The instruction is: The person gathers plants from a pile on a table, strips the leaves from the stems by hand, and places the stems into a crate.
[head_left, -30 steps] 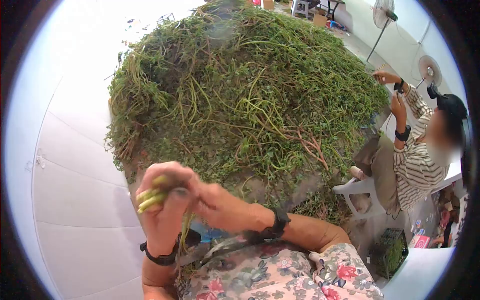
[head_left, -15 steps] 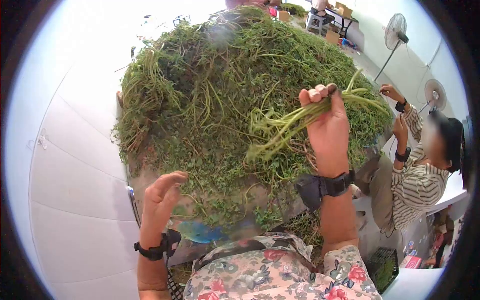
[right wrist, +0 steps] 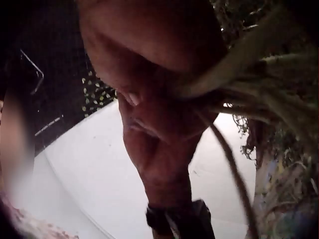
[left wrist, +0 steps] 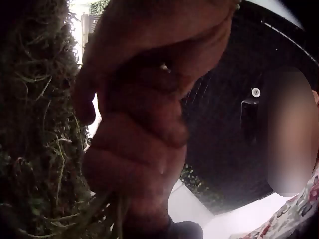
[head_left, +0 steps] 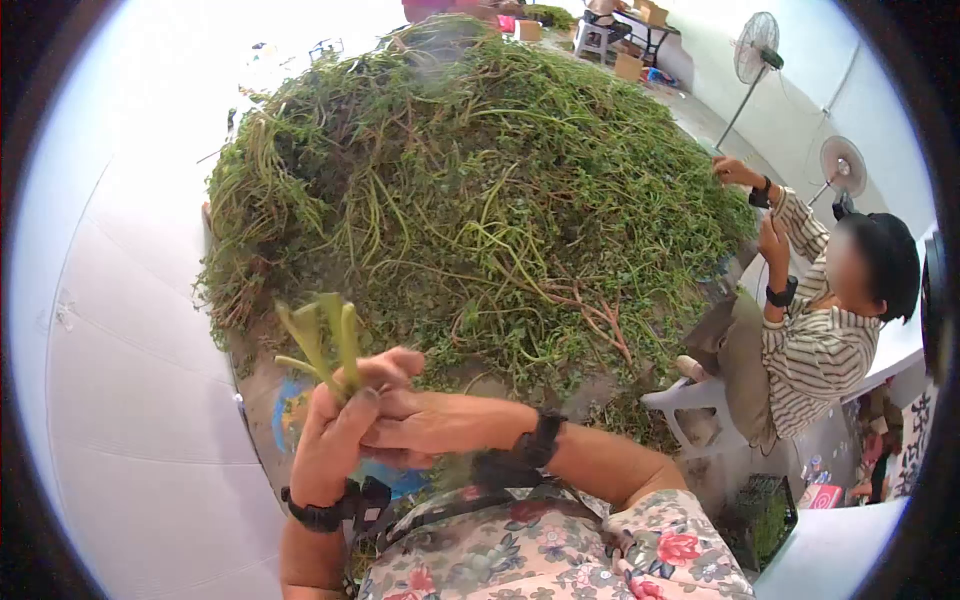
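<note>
A small bunch of green leafy-plant stems (head_left: 325, 345) stands up out of my joined hands at the lower left of the head view. My left hand (head_left: 328, 450) grips the bunch low down, its thumb across the stems. Coming in from the right, my right hand (head_left: 408, 412) meets the left one and holds the same bunch, its fingers partly hidden. In the right wrist view the stems (right wrist: 239, 89) run out sideways from between both hands. The left wrist view is dark, with the fingers (left wrist: 149, 114) overlapping. Beyond the hands lies a big heap of the same greens (head_left: 480, 200).
A person (head_left: 840, 310) in a striped shirt sits at the right on a white plastic stool (head_left: 690, 410). Two fans (head_left: 757, 48) stand behind. A dark crate (head_left: 768, 515) with greens is at the lower right; a blue plastic piece (head_left: 285, 410) lies left of my hands.
Half a second ago my right hand held a bunch up over the heap's right side, the left hand apart from it. Now it has swung down and left, and both hands hold the stems together.
</note>
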The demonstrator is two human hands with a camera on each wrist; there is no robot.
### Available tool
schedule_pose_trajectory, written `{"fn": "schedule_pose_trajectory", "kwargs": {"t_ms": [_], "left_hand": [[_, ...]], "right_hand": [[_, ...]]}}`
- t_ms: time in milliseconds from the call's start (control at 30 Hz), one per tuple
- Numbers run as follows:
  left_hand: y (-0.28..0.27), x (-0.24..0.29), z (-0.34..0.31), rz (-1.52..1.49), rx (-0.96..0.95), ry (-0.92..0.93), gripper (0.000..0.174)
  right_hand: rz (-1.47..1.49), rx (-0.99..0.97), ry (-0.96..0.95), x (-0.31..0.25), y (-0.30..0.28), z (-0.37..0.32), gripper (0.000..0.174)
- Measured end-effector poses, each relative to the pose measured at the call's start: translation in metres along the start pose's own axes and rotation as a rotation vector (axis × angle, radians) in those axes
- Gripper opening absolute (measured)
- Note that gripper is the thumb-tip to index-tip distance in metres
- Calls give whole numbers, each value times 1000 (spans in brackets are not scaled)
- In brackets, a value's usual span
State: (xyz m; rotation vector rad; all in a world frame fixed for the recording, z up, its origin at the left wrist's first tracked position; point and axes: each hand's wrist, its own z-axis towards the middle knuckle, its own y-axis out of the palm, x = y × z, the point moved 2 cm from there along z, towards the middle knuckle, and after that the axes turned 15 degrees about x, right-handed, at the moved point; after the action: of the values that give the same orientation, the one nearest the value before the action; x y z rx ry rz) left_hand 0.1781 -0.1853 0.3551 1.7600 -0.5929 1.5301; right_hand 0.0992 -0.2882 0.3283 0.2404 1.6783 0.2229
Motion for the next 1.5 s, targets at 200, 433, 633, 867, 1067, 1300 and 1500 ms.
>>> {"fn": "schedule_pose_trajectory", "kwargs": {"t_ms": [200, 433, 633, 867, 1067, 1300, 1500], "left_hand": [[-18, -8, 7, -159, 233, 131, 29], [-41, -14, 6, -147, 114, -17, 18], [-21, -34, 9, -538, 11, -236, 27], [-43, -39, 23, -912, 92, -256, 33], [-44, -46, 30, -965, 128, -260, 33], [-34, -47, 38, -1064, 147, -255, 34], [-22, -49, 38, -1120, 97, -261, 33]], "right_hand": [[-192, -28, 34, 10, -3, 3, 25], [-372, 200, -83, 4, -35, -17, 23], [-631, 224, -322, 9, -44, -15, 24], [-754, 676, -112, -16, -115, -50, 23], [-497, 1081, -262, -14, -141, -68, 17], [-461, 866, -161, -30, -107, -73, 21], [-670, 795, -355, 3, -75, -28, 31]]}}
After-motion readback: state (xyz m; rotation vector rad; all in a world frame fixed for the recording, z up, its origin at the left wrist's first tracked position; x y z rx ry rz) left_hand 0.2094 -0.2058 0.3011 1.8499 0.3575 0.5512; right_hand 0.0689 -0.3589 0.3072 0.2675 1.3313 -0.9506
